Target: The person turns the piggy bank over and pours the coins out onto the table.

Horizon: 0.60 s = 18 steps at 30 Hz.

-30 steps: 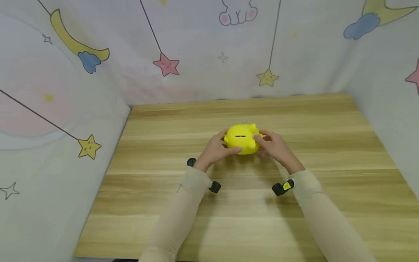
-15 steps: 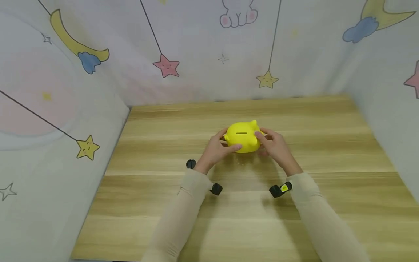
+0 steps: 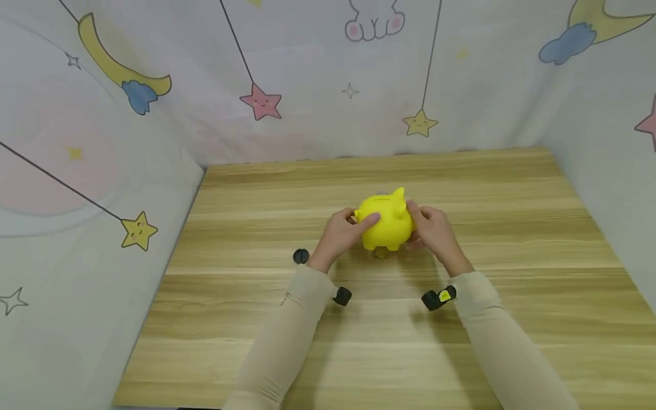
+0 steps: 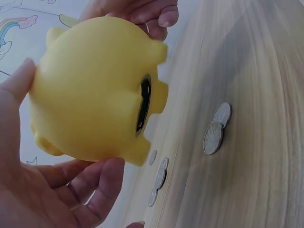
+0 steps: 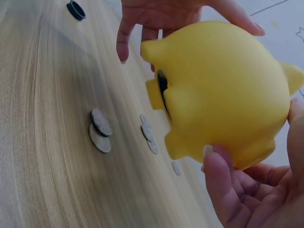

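A yellow piggy bank (image 3: 386,228) is held up over the table between both hands, snout to the right. My left hand (image 3: 339,238) grips its tail end, thumb on the near side. My right hand (image 3: 434,234) holds the head end. The coin slot on its back tilts toward the far wall, and its feet show toward me. In the left wrist view, the belly opening (image 4: 144,105) is uncovered and dark. Below lie two overlapping coins (image 4: 213,138) and, farther off, a row of several coins (image 4: 160,179) on the wood.
A round black plug (image 3: 300,255) lies on the wooden table (image 3: 230,319) beside my left wrist. Black wrist cameras (image 3: 438,298) stick out from both sleeves. A pale cloth wall (image 3: 318,62) with printed stars and moons stands behind the table and along its sides.
The piggy bank has tipped so its slot, first facing up at me, leans away and its feet have come into view. My left thumb has shifted higher on its side.
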Tool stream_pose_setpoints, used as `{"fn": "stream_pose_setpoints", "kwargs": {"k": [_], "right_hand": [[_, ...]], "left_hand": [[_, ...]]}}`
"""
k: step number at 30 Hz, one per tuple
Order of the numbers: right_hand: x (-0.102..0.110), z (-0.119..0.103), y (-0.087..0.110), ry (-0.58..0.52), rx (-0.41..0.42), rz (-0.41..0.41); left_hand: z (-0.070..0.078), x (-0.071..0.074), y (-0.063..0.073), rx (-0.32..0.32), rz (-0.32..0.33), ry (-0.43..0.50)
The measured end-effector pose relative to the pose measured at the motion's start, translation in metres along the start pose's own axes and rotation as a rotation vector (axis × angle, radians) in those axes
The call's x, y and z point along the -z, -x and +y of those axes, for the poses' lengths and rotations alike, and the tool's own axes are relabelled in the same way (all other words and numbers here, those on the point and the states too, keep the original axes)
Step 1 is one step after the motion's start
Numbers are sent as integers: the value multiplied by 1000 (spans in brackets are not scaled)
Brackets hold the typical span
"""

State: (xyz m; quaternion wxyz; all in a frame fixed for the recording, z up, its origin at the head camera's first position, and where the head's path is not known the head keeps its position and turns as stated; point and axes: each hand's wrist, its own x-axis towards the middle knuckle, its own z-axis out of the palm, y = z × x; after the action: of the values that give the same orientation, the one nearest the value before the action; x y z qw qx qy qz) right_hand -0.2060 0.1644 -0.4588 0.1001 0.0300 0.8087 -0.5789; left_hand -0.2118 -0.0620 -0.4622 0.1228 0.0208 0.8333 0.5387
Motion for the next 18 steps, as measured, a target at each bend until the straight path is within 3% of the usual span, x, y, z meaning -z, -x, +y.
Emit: {"fn": "stream_pose_setpoints", "kwargs": {"k": [6,13,18], "right_hand": [[-1,-1,1,87,-27,54],[-4,1,0,88,-47,37],[-4,1,2,62,-53,4]], "left_hand": [[5,-2,2,57,22,-23],[8,1,3,100,32,-68],[5,1,3,98,-18,-54]]}}
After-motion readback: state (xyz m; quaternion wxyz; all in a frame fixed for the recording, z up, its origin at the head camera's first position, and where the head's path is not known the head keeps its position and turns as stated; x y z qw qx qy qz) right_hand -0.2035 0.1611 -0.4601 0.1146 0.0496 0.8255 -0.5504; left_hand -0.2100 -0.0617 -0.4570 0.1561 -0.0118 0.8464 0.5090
